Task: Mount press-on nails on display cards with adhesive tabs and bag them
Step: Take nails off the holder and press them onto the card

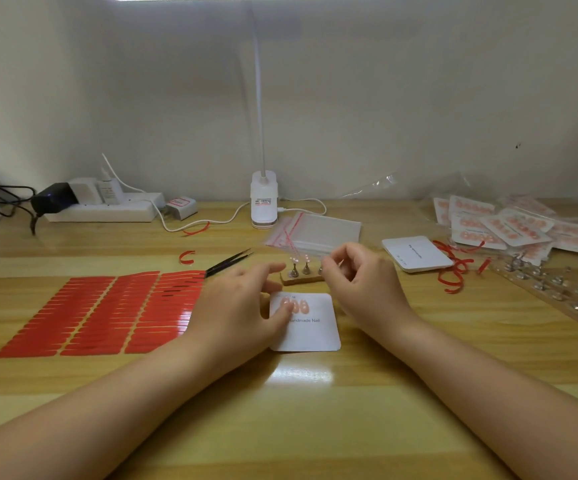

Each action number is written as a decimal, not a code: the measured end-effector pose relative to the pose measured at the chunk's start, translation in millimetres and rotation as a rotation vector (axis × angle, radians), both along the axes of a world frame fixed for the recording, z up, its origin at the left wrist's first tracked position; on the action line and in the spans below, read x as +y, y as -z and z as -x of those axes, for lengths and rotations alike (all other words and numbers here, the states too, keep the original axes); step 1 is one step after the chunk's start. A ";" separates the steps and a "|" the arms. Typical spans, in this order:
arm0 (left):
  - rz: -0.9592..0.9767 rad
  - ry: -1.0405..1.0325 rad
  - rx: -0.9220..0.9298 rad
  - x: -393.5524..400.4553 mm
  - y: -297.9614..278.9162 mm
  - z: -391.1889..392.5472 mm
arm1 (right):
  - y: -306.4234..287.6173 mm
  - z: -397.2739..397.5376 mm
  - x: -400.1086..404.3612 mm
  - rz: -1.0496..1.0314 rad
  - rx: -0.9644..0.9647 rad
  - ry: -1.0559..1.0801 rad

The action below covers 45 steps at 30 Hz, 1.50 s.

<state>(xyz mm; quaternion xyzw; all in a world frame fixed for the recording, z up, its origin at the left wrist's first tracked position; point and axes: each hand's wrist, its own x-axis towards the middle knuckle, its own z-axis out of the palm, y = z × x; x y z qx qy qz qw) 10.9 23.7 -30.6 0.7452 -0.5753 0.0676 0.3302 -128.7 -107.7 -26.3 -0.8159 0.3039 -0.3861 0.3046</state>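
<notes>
A white display card (310, 327) printed "Handmade Nail" lies flat on the wooden table (280, 410), near the front centre, with three pale pink press-on nails (296, 305) in a row along its upper left. The left hand (242, 306) rests on the card's left edge, its thumb pressing down at the nails and its other fingers stretched forward and relaxed, holding nothing. The right hand (357, 271) hovers just behind the card with its fingers curled and thumb meeting the fingertips; whether something small is pinched there cannot be told. Between the two hands stands a small cork block (301, 278) carrying metal nail stands (299, 268), touching neither hand clearly. To the left lies a broad sheet of red adhesive tabs (107, 313), with black tweezers (228, 263) at its far right corner. Behind the stands sits a stack of clear zip bags (315, 232) with red seal lines, and to their right a stack of blank cards (415, 252) with loose red strips (454, 268) beside it. On the far right is a pile of bagged cards (509, 225) and a wooden rack (557, 289) of empty metal stands. A white clip lamp (263, 202) and a power strip (104, 209) stand against the wall.
</notes>
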 end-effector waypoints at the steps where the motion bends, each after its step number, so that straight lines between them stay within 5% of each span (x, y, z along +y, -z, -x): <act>1: -0.026 -0.016 -0.033 -0.3 0.6 -0.3 | 0.4 -0.7 0.7 0.020 0.026 -0.007; 19: -0.315 0.174 0.076 -4.4 3.1 -6.8 | 3.3 -6.2 -1.8 0.353 0.436 0.139; 34: -0.312 0.198 0.043 -7.2 4.5 -6.4 | -1.0 -4.6 -3.0 0.267 0.335 0.075; 45: 0.265 0.258 0.063 -3.6 -2.6 1.7 | 0.5 -6.8 16.5 0.272 -0.067 -0.191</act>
